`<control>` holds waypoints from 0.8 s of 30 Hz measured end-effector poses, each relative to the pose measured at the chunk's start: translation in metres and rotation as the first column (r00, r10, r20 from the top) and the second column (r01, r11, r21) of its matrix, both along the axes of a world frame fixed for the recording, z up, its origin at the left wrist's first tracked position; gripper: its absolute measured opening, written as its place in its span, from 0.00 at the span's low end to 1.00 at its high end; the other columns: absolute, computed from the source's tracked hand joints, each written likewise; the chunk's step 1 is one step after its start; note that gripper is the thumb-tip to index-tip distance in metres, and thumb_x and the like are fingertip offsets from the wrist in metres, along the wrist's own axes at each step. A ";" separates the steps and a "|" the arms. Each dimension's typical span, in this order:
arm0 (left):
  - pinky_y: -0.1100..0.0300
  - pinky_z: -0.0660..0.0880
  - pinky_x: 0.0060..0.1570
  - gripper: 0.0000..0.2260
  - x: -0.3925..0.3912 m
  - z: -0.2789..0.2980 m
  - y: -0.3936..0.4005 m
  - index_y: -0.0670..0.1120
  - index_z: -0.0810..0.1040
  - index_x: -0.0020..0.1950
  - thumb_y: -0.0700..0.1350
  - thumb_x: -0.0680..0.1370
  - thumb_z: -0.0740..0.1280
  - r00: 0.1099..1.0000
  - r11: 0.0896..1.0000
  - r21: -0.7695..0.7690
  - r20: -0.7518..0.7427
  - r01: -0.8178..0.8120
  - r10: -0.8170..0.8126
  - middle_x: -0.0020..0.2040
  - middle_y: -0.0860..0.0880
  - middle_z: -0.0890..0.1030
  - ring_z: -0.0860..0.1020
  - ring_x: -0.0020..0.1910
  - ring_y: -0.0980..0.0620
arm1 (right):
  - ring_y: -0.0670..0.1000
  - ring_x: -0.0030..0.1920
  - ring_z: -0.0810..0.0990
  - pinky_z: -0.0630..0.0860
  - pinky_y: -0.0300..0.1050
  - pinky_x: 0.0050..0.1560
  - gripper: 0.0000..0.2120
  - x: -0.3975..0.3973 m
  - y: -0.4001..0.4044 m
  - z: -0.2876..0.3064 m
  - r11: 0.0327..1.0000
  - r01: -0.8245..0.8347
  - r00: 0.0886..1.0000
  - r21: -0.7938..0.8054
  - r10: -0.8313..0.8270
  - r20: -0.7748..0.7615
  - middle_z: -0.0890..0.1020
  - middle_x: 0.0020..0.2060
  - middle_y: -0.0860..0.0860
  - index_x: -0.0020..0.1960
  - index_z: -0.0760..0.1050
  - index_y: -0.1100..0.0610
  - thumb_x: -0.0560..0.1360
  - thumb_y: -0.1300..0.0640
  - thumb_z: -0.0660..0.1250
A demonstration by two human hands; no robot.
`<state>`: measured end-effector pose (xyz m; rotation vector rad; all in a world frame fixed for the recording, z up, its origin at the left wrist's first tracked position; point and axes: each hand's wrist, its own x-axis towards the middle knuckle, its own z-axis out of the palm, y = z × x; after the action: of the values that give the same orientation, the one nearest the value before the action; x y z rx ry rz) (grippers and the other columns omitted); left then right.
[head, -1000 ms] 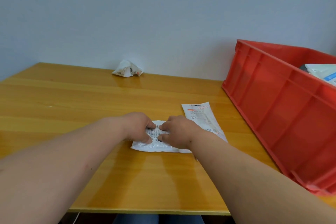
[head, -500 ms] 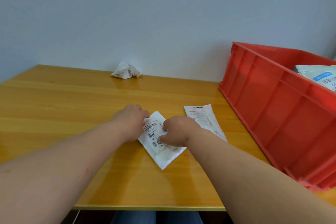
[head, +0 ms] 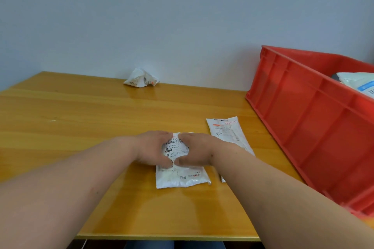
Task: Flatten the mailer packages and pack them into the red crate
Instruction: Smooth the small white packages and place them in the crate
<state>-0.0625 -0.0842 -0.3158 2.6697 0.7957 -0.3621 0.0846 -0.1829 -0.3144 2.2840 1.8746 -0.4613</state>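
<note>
White plastic, crumpled into a ball, marks one mailer (head: 141, 78) at the table's (head: 60, 127) far edge, well apart from both hands. Toward the near edge, the left hand (head: 152, 149) and right hand (head: 195, 150) press side by side on a labelled mailer (head: 180, 176), fingers spread flat rather than curled in a grip. Its long axis runs from near edge to far. A flattened mailer (head: 226, 131) lies just right, nearer the right hand; the red crate (head: 303, 119) stands at the right edge.
</note>
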 end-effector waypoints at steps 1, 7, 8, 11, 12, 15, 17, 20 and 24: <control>0.56 0.52 0.76 0.44 0.000 0.001 0.001 0.47 0.48 0.81 0.61 0.75 0.69 0.999 1.000 0.008 -0.037 0.012 -0.012 0.80 0.53 0.49 0.49 0.79 0.53 | 0.52 0.78 0.59 0.63 0.53 0.74 0.42 0.000 0.000 0.000 1.000 0.003 1.000 -0.015 -0.003 0.013 0.57 0.79 0.46 0.81 0.50 0.50 0.75 0.33 0.63; 0.51 0.52 0.77 0.48 0.005 0.007 0.003 0.49 0.45 0.81 0.68 0.73 0.66 0.983 0.999 0.025 -0.178 0.048 -0.042 0.80 0.55 0.46 0.47 0.79 0.52 | 0.52 0.74 0.66 0.68 0.53 0.69 0.42 -0.002 0.003 -0.003 0.999 0.008 0.998 -0.054 -0.005 0.066 0.64 0.77 0.45 0.80 0.53 0.49 0.74 0.29 0.61; 0.51 0.51 0.77 0.48 0.006 0.008 0.003 0.48 0.44 0.81 0.69 0.72 0.65 0.982 0.999 0.015 -0.185 0.047 -0.043 0.80 0.55 0.45 0.47 0.79 0.51 | 0.52 0.74 0.66 0.68 0.53 0.69 0.42 -0.003 0.002 -0.004 0.999 0.013 0.998 -0.048 -0.010 0.061 0.64 0.77 0.46 0.80 0.52 0.49 0.74 0.29 0.61; 0.53 0.51 0.77 0.52 0.007 0.011 0.001 0.48 0.43 0.81 0.69 0.70 0.68 0.977 0.999 0.017 -0.211 0.048 -0.043 0.81 0.54 0.45 0.47 0.79 0.51 | 0.53 0.76 0.63 0.66 0.52 0.71 0.43 -0.001 0.001 -0.004 0.998 0.050 0.999 -0.033 -0.050 -0.006 0.61 0.78 0.46 0.81 0.51 0.49 0.74 0.31 0.63; 0.54 0.50 0.77 0.53 0.008 0.011 -0.001 0.47 0.42 0.81 0.68 0.70 0.69 0.976 0.998 0.027 -0.215 0.051 -0.044 0.81 0.54 0.44 0.47 0.79 0.51 | 0.53 0.76 0.61 0.64 0.52 0.73 0.43 0.000 0.001 -0.004 0.997 0.068 0.996 -0.038 -0.070 -0.046 0.59 0.79 0.47 0.81 0.50 0.49 0.74 0.33 0.65; 0.55 0.49 0.77 0.54 0.008 0.011 -0.005 0.47 0.41 0.80 0.65 0.69 0.72 0.977 0.998 0.044 -0.211 0.050 -0.040 0.81 0.53 0.44 0.45 0.79 0.51 | 0.52 0.78 0.59 0.61 0.51 0.75 0.46 0.001 0.001 0.002 0.989 0.117 0.980 -0.087 -0.130 -0.153 0.57 0.79 0.47 0.81 0.48 0.48 0.73 0.39 0.71; 0.54 0.49 0.77 0.54 0.008 0.009 -0.005 0.47 0.40 0.80 0.65 0.70 0.72 0.975 0.997 0.052 -0.219 0.049 -0.036 0.81 0.54 0.43 0.45 0.79 0.50 | 0.52 0.78 0.58 0.61 0.50 0.75 0.48 0.000 -0.001 0.004 0.987 0.114 0.980 -0.111 -0.130 -0.149 0.56 0.80 0.46 0.81 0.46 0.47 0.73 0.40 0.72; 0.52 0.49 0.77 0.55 0.008 0.007 -0.005 0.48 0.40 0.80 0.65 0.69 0.73 0.973 0.997 0.055 -0.229 0.046 -0.033 0.80 0.54 0.42 0.45 0.79 0.50 | 0.52 0.78 0.58 0.62 0.52 0.75 0.49 -0.001 -0.002 0.005 0.988 0.098 0.988 -0.119 -0.111 -0.110 0.56 0.80 0.45 0.81 0.45 0.47 0.73 0.39 0.72; 0.53 0.49 0.77 0.54 0.006 0.007 -0.007 0.48 0.39 0.80 0.64 0.70 0.72 0.977 0.998 0.039 -0.210 0.039 -0.030 0.80 0.55 0.41 0.44 0.79 0.51 | 0.52 0.78 0.58 0.60 0.54 0.75 0.49 -0.004 -0.003 0.005 0.990 0.082 0.993 -0.115 -0.090 -0.074 0.56 0.80 0.45 0.81 0.44 0.47 0.73 0.36 0.70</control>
<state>-0.0562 -0.0911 -0.3088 2.7191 0.8255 -0.6509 0.0810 -0.1862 -0.3097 2.3115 1.7418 -0.6602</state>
